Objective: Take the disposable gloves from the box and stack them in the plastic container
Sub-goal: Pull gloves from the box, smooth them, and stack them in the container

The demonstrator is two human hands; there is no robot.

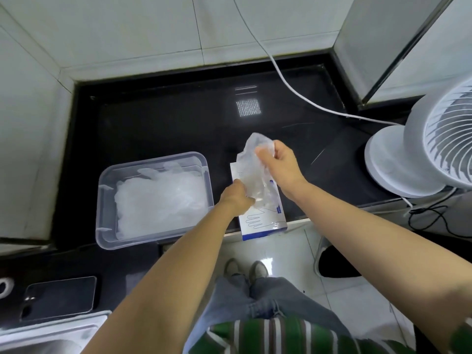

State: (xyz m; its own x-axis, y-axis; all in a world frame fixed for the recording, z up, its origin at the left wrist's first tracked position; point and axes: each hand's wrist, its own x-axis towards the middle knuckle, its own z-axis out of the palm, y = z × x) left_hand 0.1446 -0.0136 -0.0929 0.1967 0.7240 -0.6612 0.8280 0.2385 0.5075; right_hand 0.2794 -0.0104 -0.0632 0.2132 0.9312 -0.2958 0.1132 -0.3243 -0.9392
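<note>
A white and blue glove box (265, 223) lies at the front edge of the black counter, a glove outline printed on its top. Above it hangs a clear disposable glove (252, 169). My right hand (278, 159) pinches the glove's upper end, and my left hand (236, 196) grips its lower end just over the box. To the left stands a clear plastic container (107, 175) holding a pile of translucent gloves (158, 198).
A white fan (419, 146) stands at the counter's right end, its white cable (293, 85) trailing across the back. A dark phone (58, 297) lies at the front left beside a steel sink (38, 338). Tiled walls close in the back and left.
</note>
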